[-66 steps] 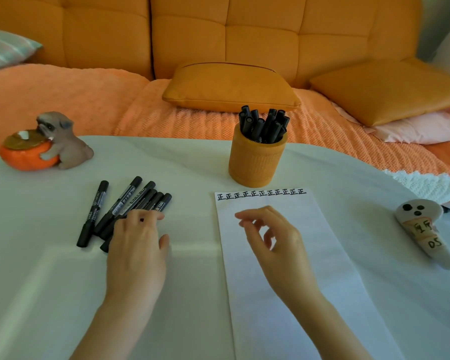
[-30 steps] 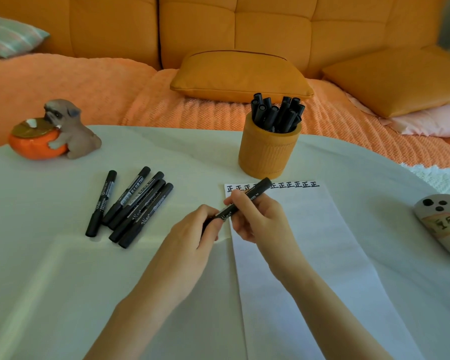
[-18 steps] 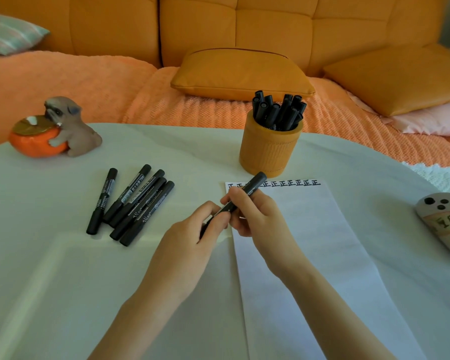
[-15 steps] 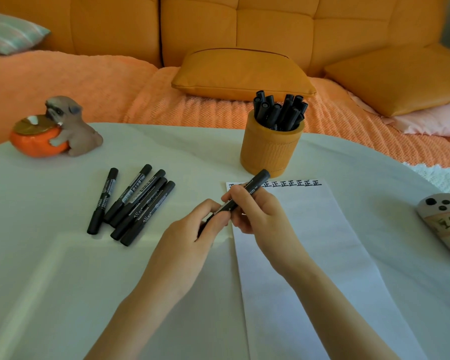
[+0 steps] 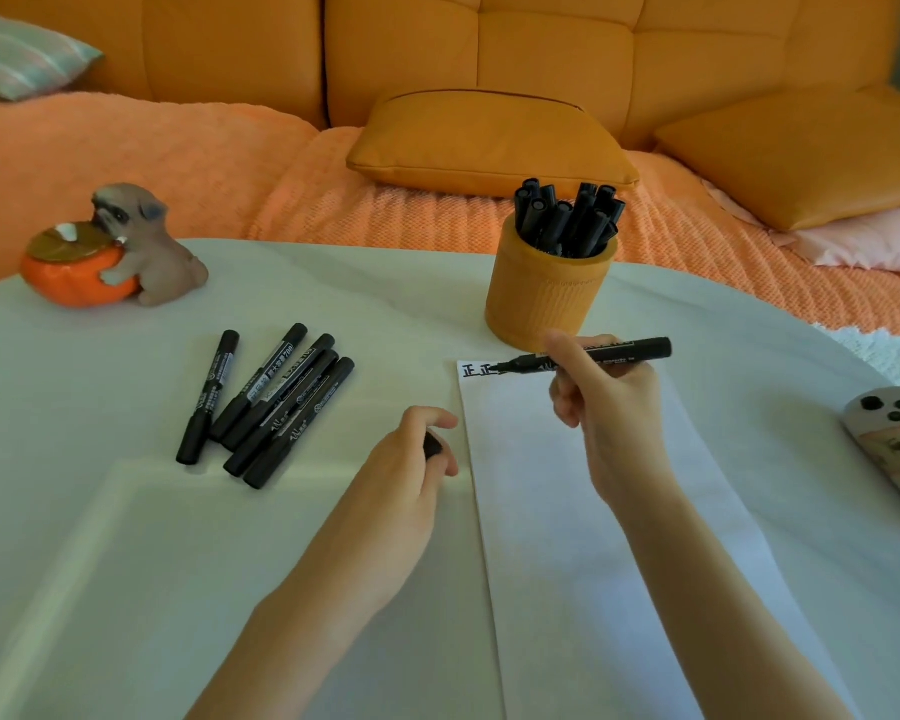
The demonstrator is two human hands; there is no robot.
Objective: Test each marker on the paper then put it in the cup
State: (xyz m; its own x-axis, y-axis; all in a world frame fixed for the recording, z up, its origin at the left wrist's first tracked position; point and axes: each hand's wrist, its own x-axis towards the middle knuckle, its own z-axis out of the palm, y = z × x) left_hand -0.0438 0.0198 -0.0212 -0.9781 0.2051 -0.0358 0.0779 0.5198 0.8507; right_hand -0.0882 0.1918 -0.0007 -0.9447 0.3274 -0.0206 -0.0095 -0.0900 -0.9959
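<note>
My right hand grips an uncapped black marker held level, its tip pointing left over the row of written marks at the top of the white paper. My left hand rests on the table just left of the paper and holds the marker's black cap in curled fingers. Several capped black markers lie in a loose bunch to the left. The orange cup stands behind the paper, with several black markers upright in it.
A dog-and-pumpkin figurine sits at the table's far left. A white ghost-shaped object lies at the right edge. An orange sofa with cushions runs behind the white table.
My hands pulled apart: the cap came off in my left hand, which moved down and left. My right hand swung the marker level, tip toward the paper's top left.
</note>
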